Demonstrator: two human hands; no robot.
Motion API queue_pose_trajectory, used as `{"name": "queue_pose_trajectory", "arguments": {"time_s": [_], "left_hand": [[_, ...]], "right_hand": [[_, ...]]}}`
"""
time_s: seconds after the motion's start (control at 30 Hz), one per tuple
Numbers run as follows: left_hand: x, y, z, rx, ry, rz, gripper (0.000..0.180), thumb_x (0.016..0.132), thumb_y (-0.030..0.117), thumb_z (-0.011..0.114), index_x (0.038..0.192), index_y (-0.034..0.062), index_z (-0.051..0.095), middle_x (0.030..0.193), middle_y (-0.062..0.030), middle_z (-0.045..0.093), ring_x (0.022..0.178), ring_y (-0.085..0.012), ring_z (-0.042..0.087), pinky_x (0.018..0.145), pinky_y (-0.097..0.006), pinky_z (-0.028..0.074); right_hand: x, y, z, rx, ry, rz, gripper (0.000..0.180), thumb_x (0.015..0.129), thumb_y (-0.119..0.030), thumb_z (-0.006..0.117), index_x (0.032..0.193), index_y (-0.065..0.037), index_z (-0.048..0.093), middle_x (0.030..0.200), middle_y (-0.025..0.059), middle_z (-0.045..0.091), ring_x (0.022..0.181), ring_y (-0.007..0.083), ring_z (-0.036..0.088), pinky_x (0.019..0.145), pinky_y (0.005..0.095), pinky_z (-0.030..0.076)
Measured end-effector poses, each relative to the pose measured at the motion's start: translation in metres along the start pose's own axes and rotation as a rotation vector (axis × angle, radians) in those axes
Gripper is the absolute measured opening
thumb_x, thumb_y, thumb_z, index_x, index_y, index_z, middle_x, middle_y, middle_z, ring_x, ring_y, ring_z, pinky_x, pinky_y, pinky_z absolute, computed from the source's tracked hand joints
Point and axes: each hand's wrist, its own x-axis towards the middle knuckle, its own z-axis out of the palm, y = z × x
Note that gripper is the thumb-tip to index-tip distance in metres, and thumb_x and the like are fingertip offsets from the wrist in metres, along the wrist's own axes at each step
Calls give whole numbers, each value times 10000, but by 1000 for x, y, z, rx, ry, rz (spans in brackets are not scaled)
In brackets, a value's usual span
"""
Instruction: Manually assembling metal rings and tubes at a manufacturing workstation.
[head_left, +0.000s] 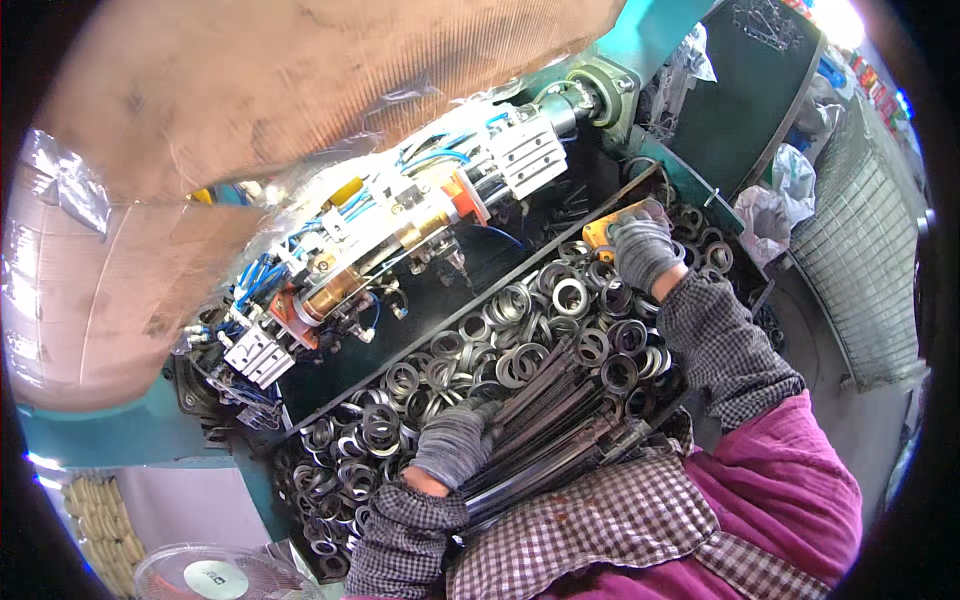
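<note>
My left hand [455,442], in a grey knit glove, is closed at the near-left end of a bundle of long dark metal strips [560,425]; its fingertips are partly hidden. The strips lie slantwise across a heap of loose steel rings [515,300], close to my checked apron [590,510]. Up at the right, my gloved right hand [645,245] rests on a yellow-orange box [602,234], its fingers bent over the top. What lies under those fingers is hidden.
Beyond the rings stands a machine [400,235] with metal clamps, brass cylinders and blue air hoses. A dark metal edge [440,335] separates it from the heap. A wire-mesh panel [860,240] and plastic bags [775,205] are at the right, a fan [220,575] at the lower left.
</note>
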Motion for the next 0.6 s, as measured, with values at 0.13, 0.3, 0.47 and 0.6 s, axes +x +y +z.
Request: {"name": "queue_pose_trajectory", "arguments": {"time_s": [0.13,0.3,0.47,0.6], "left_hand": [[4,-1,-1,-67,-8,-33,368,842,236,634,1183,96,630,1062,-147,647,980,-340,621,853,-443,495],[5,8,-1,-41,33,54,361,825,205,639,1146,43,630,1058,-188,643,981,-377,613,886,-446,487],[4,0,11,-14,67,40,383,850,211,622,1172,5,605,1133,-218,625,1056,-383,590,951,-445,460],[2,-1,19,3,158,107,358,850,216,615,1154,27,619,1084,-189,623,1003,-372,586,901,-463,463]], "right_hand": [[-11,-14,-60,186,-166,-40,327,880,-340,573,975,-59,710,883,187,703,819,325,686,710,447,526],[-93,-27,-227,825,-611,-1213,337,954,-308,530,1093,-23,646,957,99,700,816,204,682,720,329,536],[-121,-76,-280,799,-356,-1696,329,943,-295,554,1103,-20,640,974,108,694,846,207,677,733,329,537],[-132,-87,-283,815,-285,-1746,326,934,-284,573,1111,-18,636,988,115,690,870,209,673,743,328,538]]}}
